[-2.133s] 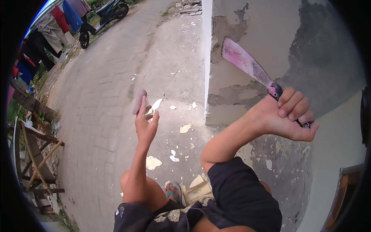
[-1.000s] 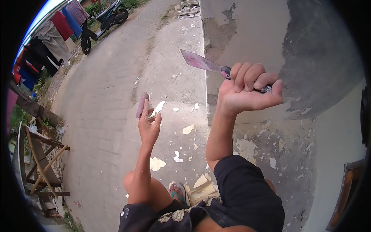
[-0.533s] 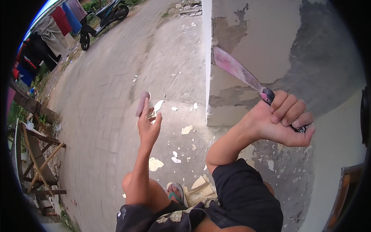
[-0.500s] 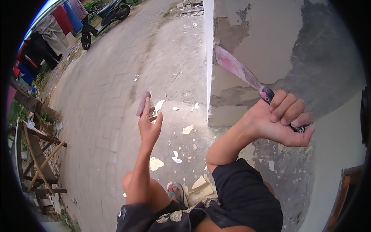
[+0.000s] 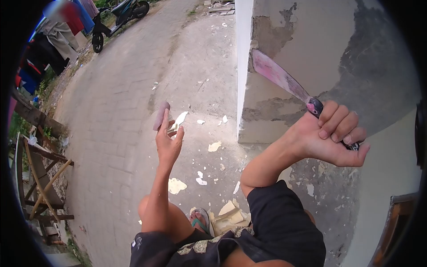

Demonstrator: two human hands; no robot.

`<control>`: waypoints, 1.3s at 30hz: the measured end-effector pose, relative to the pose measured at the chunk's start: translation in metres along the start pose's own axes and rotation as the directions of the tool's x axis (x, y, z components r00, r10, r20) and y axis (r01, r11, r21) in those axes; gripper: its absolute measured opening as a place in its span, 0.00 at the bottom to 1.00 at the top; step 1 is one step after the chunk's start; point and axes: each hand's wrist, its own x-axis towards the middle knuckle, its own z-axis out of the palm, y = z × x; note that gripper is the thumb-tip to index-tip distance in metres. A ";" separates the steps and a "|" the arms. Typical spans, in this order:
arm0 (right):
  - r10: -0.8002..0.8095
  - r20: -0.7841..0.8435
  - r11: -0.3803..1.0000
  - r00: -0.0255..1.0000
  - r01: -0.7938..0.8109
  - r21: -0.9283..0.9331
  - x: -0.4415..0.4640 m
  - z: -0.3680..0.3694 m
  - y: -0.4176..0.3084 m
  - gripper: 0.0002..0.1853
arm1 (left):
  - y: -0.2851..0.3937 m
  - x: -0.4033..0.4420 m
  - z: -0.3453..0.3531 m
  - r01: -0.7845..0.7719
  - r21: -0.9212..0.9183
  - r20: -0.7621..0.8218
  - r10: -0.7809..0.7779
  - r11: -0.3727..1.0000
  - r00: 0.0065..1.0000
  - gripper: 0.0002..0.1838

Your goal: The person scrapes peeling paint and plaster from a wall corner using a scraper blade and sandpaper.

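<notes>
My right hand (image 5: 340, 131) is closed around the dark handle of a machete (image 5: 282, 78). The long blade, smeared pink and grey, slants up to the left in front of the wall (image 5: 307, 40). Its tip overlaps the wall's corner edge; whether it touches, I cannot tell. Lower left, my left hand (image 5: 168, 141) is held out over the ground, gripping an oblong pinkish-grey block (image 5: 161, 116). The index finger lies along the block and the thumb stands apart. My palm and fingers partly hide the block's lower end.
Paint flakes (image 5: 177, 186) and broken pale pieces (image 5: 229, 216) lie on the concrete around my sandalled foot (image 5: 200, 221). The wall has patches of peeled paint. A motorbike (image 5: 122, 18) and hanging clothes (image 5: 58, 38) are at upper left, a wooden frame (image 5: 44, 187) at far left.
The view has shifted slightly. My right hand with the machete appears a little farther right, its tip still by the wall's corner. My left hand keeps its grip on the block.
</notes>
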 end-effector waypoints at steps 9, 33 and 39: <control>-0.002 0.003 1.000 1.000 0.002 -0.009 0.002 0.008 0.000 0.23 | 0.007 0.000 -0.003 -0.034 -0.011 -0.034 0.034 0.999 0.999 0.37; -0.101 0.134 0.994 0.986 0.105 -0.024 -0.014 -0.005 -0.008 0.26 | 0.005 0.004 -0.004 0.041 -0.031 -0.010 -0.042 0.999 0.999 0.36; -0.146 0.158 0.965 0.977 0.176 -0.197 -0.027 0.002 -0.011 0.28 | 0.008 0.011 0.005 0.022 -0.147 -0.037 -0.028 0.989 0.999 0.35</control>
